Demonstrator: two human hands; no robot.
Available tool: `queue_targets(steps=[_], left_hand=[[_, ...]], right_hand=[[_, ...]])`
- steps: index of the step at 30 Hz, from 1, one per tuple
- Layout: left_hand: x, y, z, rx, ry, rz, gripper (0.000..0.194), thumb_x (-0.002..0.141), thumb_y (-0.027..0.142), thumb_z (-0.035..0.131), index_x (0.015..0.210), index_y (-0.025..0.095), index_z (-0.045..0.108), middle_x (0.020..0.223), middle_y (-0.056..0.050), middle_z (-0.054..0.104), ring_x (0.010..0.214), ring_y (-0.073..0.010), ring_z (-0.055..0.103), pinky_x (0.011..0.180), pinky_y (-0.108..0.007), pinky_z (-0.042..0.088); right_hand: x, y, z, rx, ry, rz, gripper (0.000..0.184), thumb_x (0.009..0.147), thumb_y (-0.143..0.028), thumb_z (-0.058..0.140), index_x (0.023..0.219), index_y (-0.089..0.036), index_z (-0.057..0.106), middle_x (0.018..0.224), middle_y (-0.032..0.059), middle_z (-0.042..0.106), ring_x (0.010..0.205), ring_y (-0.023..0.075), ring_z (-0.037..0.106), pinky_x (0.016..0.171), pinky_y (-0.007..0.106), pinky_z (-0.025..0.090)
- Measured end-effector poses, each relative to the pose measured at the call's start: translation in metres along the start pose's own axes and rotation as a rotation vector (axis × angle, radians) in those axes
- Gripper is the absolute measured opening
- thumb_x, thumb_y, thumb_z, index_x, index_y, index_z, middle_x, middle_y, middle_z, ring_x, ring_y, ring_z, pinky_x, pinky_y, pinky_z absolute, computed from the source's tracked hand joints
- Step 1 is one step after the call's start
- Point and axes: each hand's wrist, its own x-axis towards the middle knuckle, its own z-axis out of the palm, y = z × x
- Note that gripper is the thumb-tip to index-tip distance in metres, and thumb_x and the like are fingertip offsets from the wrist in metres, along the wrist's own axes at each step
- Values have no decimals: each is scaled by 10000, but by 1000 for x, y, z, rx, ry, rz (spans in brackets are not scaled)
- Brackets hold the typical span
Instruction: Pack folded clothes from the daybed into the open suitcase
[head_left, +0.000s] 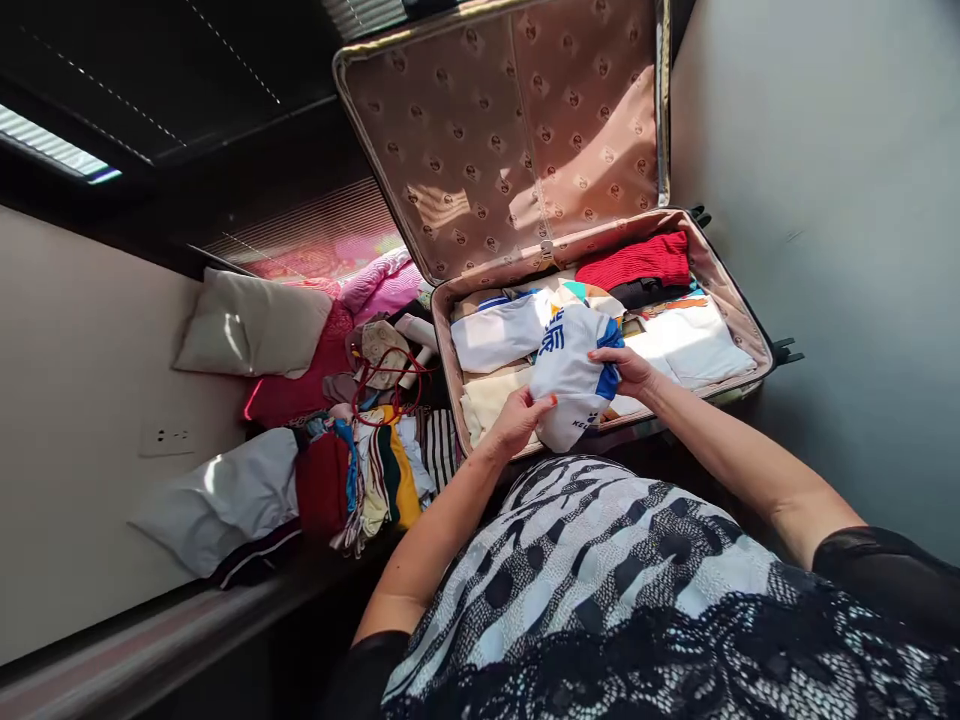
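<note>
Left hand [517, 422]: pinches the white-and-blue garment [566, 372] by its left edge
Right hand [630, 368]: pinches its blue part
Suitcase [465, 105]: open beneath, folded clothes [697, 345] inside

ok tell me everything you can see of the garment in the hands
The garment is white, soft-looking cloth with blue parts along its right side, large blue characters near the top and smaller dark lettering near the bottom. It is bunched or loosely folded, its full shape hidden. The left hand grips its left edge, the right hand its blue part, at the open suitcase.
</note>
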Motion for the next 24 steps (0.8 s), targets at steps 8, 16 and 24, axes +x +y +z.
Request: queue_targets(steps=[8, 16, 24], left_hand=[[126, 40, 70, 606, -357, 78, 452, 896, 448, 805, 1219, 136, 750, 1164, -115, 810, 1069, -279, 759, 946, -384, 616], [140, -43, 104, 1669, -216, 201, 873, 991, 472, 801, 1762, 286, 436, 1868, -209, 244, 1725, -503, 199, 1342, -731, 268], [119, -103, 100, 1762, -426, 283, 803, 983, 331, 770, 1725, 450, 487, 1919, -96, 133, 1742, -552, 13, 1265, -918, 144]], right_hand=[[-52, -17, -100, 57, 323, -211, 281, 669, -123, 877, 890, -207, 725, 939, 60, 838, 965, 264, 831, 855, 377, 737], [-125, -13, -214, -750, 493, -141, 375, 841, -335, 861, 1178, -178, 815, 1077, 137, 819, 958, 264, 808, 878, 396, 716], [-28, -44, -238, -2105, 212, -276, 709, 962, -408, 680, 1659, -332, 582, 1675, 285, 481, 1328, 546, 639, 945, 744, 590]])
